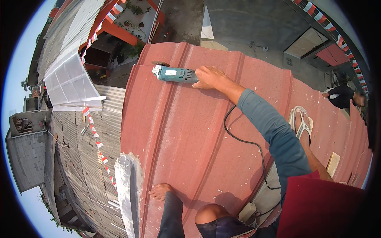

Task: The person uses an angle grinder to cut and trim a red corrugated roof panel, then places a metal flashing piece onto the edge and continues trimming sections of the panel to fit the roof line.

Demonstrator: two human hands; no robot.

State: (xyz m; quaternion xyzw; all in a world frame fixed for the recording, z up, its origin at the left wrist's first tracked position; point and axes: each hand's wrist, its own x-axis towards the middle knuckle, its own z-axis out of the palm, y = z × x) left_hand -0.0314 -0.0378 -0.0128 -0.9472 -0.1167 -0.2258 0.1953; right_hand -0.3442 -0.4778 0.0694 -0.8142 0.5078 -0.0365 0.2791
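Observation:
My right hand (208, 77) grips the rear end of a teal angle grinder (176, 74) over the far left part of the red ribbed roof (190, 131). The grinder's brown disc (160, 63) shows at its far left end, beside the roof's left edge; whether it spins or touches the roof I cannot tell. A black power cord (242, 140) curves from beneath my right forearm back across the roof. Nearer to me, my left hand (160, 191) rests on the roof with its fingers out, holding nothing.
My sandalled foot (301, 123) stands on the roof at right. A whitish ridge piece (126, 194) lies along the near left edge. Left of it lies a lower grey corrugated roof (83, 146), crossed by red-white bunting (97, 142). Another person (343, 95) is at far right.

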